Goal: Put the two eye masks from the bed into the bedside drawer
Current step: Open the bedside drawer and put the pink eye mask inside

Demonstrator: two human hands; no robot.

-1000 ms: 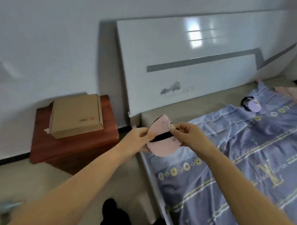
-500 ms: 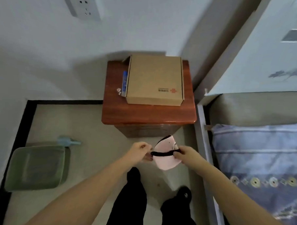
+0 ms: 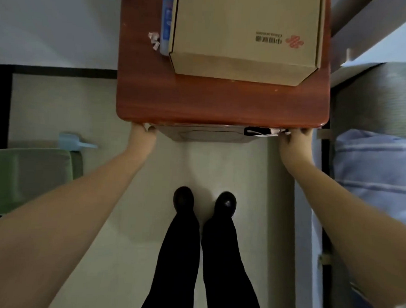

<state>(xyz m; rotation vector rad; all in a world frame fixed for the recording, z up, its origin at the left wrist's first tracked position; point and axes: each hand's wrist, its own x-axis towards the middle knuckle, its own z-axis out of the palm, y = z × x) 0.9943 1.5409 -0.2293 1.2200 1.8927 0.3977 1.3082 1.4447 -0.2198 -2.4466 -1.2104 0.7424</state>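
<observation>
- Eye mask (image 3: pixel 262 132): only its black strap and a pale sliver show, pinched in the right hand (image 3: pixel 293 143) and pressed against the drawer front (image 3: pixel 210 134), just under the front edge of the nightstand (image 3: pixel 220 103) near its right corner.
- Nearest the camera, two black shoes (image 3: pixel 204 201) stand on the pale floor in front of the nightstand.
- The right hand's fingers are closed on the mask at that corner.
- The left hand (image 3: pixel 142 136) is curled at the nightstand's front left corner, fingertips hooked on the drawer edge; how firmly it grips cannot be told.
- A green bin (image 3: pixel 28 178) sits left of the nightstand; the bed (image 3: pixel 378 166) lies to its right.
- Farther back, a cardboard box (image 3: pixel 244 34) rests on the nightstand top.
</observation>
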